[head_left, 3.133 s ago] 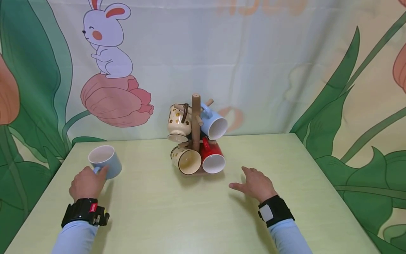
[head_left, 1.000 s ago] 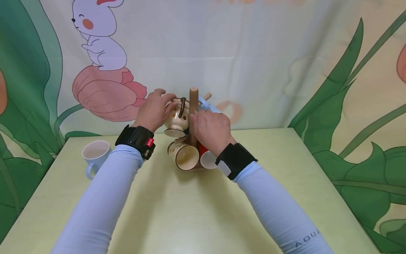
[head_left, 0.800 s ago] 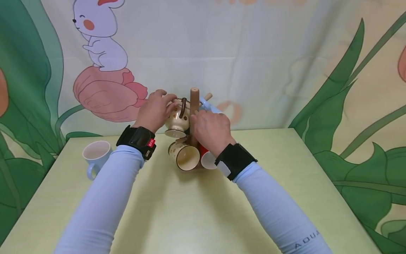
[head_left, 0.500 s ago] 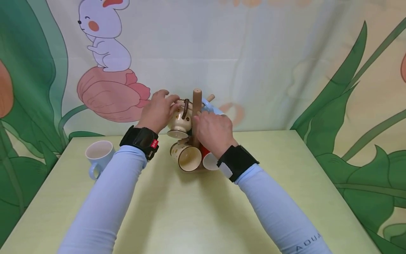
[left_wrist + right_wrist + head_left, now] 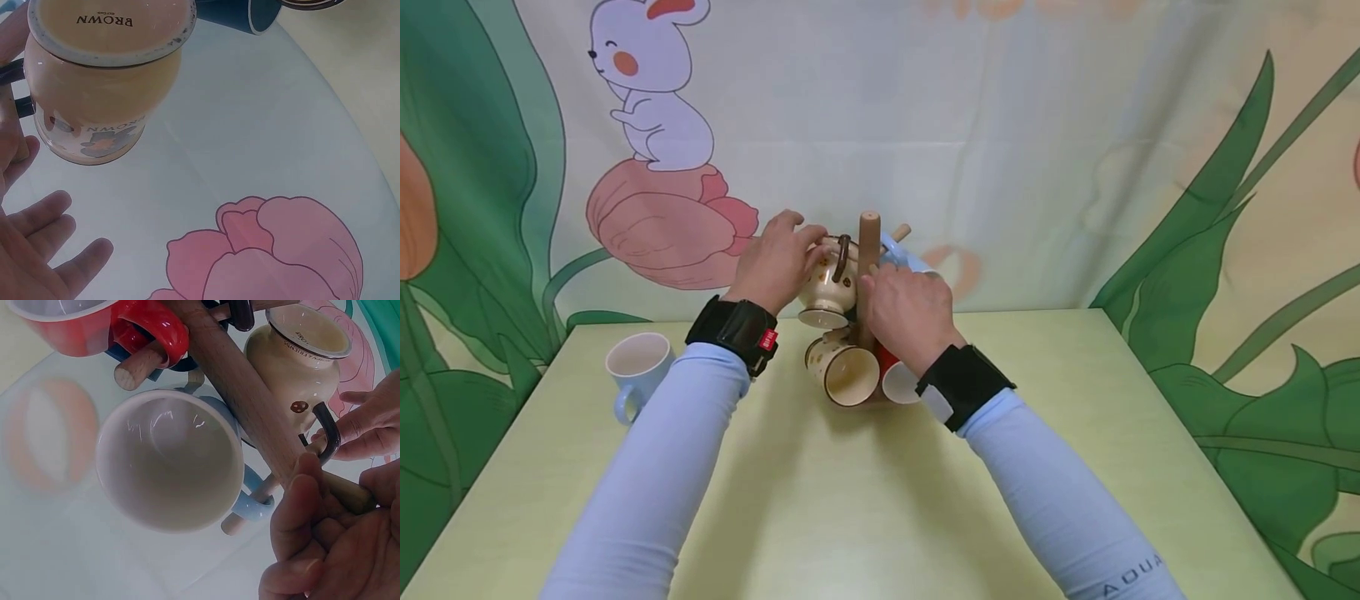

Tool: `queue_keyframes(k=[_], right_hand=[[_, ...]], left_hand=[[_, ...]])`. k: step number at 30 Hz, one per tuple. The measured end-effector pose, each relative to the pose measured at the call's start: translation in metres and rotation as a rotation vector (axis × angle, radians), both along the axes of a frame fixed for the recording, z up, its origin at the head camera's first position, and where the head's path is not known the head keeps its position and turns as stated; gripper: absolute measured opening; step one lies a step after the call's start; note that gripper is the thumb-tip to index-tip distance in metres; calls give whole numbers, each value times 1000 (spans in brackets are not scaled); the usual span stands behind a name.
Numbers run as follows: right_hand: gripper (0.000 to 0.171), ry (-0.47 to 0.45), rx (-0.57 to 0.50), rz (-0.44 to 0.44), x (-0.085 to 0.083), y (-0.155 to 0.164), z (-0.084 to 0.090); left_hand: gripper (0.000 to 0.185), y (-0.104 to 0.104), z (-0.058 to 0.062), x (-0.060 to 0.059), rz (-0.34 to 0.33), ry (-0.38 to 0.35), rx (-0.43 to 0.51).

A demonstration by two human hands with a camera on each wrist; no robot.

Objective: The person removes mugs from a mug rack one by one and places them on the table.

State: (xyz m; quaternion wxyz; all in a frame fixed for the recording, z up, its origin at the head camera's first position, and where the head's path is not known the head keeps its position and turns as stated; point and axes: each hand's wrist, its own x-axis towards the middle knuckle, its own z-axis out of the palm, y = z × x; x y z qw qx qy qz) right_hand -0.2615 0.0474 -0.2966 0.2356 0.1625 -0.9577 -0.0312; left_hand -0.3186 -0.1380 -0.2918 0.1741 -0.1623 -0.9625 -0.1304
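A wooden mug tree (image 5: 869, 237) stands at the back of the table with mugs hung on its pegs. My right hand (image 5: 912, 315) pinches a front peg (image 5: 350, 492) between thumb and curled fingers. On the upper left, my left hand (image 5: 772, 262) pinches the end of the peg that passes through the dark handle of a cream mug (image 5: 829, 292); its other fingers are spread. Below hangs a second cream mug (image 5: 822, 354) beside a red mug (image 5: 887, 360). A light blue mug (image 5: 908, 257) hangs at upper right, partly behind my right hand.
Another light blue mug (image 5: 647, 379) stands upright on the table (image 5: 850, 517) at the left, its handle towards me. A dark mug (image 5: 234, 15) shows on the tree's far side. Behind the table hangs a printed cloth (image 5: 1037, 167).
My left hand has let go of the standing blue mug and moved to the mug tree. My right hand has also come to the tree. During the last second both hands stay in place.
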Motion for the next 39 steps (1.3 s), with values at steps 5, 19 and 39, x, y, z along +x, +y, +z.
queue_keyframes(k=[5,19,39], right_hand=[[43,-88,-86,-27,-3,9,2],[38,-322,-304,19,-8,30,2],[34,-364,-501,44,-15,48,-1]], left_hand=[[37,1,2,2,-11,11,-9],[36,4,-4,12,-6,69,-28],[29,7,-11,27,-36,243,-84]])
